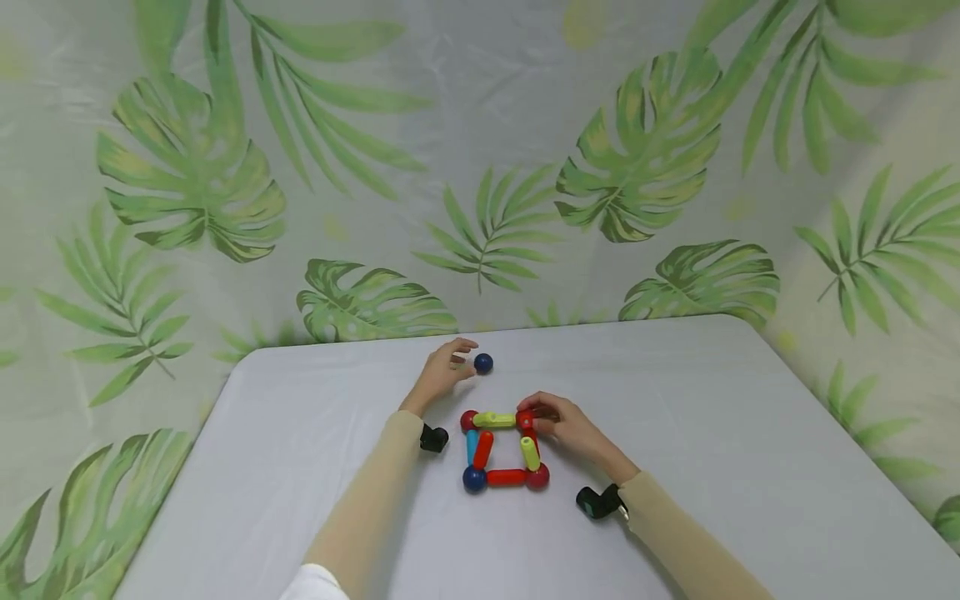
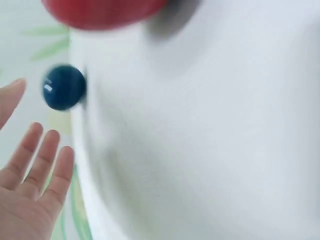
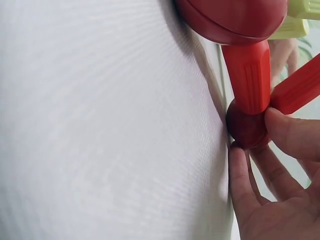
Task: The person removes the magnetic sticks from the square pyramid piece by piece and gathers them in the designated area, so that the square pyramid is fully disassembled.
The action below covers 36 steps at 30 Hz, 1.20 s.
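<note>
My left hand [image 1: 441, 371] is beside a loose dark blue ball [image 1: 483, 363] near the table's far edge. In the left wrist view its fingers [image 2: 42, 160] are extended, with a gap to the ball [image 2: 64, 87]. With thumb and fingers my right hand [image 1: 572, 429] holds the red ball [image 3: 247, 127] at the far right corner of a square frame. Rods and balls make up this frame: a yellow-green rod [image 1: 497, 420] at the back, a red rod [image 1: 506, 477] in front, a blue rod [image 1: 471, 446] on the left. Other rods rise from the corner balls.
A white table [image 1: 300, 467] carries everything, with a leaf-patterned cloth [image 1: 487, 167] behind it. A dark camera [image 1: 433, 438] is on the left wrist, another [image 1: 598, 502] on the right. Near corners of the frame are a blue ball [image 1: 475, 478] and a red ball [image 1: 537, 476].
</note>
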Available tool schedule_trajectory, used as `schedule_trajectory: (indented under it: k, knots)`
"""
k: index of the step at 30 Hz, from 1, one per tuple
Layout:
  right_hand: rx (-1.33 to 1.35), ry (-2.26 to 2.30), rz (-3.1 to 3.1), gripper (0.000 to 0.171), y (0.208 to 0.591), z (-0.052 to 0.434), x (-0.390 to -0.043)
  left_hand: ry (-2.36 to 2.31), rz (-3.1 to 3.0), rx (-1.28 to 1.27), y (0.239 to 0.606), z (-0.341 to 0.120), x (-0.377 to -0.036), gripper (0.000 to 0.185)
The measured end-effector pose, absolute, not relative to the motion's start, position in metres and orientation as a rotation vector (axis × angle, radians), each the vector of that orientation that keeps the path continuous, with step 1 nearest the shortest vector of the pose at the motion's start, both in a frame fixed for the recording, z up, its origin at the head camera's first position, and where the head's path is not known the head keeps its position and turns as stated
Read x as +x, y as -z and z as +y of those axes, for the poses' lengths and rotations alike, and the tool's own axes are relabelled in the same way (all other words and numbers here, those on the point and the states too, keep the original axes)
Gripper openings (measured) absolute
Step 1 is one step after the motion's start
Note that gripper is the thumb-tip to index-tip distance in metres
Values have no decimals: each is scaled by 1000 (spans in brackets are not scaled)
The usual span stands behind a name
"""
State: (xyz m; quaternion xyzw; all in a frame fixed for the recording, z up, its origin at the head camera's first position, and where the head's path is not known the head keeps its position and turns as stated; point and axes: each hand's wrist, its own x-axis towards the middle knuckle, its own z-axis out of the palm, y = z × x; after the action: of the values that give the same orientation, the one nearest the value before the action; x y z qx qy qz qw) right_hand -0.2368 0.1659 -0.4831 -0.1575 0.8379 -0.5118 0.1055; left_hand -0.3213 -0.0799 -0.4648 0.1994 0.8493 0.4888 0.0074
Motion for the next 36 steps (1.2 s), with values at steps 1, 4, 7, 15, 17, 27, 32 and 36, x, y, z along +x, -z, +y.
schedule_trajectory:
  k: [1, 4, 7, 15, 17, 27, 32, 36]
  knots:
    - [-469, 1508, 2470, 31, 483, 166, -236, -1574, 2635, 660, 465, -83, -315, 34]
    - [-477, 1516, 2476, 30, 485, 165, -236, -1688, 2494, 796, 467, -90, -294, 25]
    - [-482, 1526, 2472, 30, 486, 166, -237, -1689, 2319, 932, 470, -94, -274, 23]
    - [-505, 1560, 2424, 28, 476, 167, -233, -1537, 2317, 1070, 470, -84, -248, 21]
    - [-514, 1558, 2420, 28, 475, 166, -233, -1551, 2354, 1068, 471, -82, -247, 20]
    - [-448, 1558, 2440, 31, 485, 165, -235, -1599, 2769, 665, 470, -110, -271, 21]
    - [-453, 1552, 2453, 31, 484, 165, -234, -1414, 2923, 415, 472, -139, -303, 19]
    - [-436, 1557, 2449, 31, 484, 164, -234, -1249, 2913, 414, 472, -151, -318, 18]
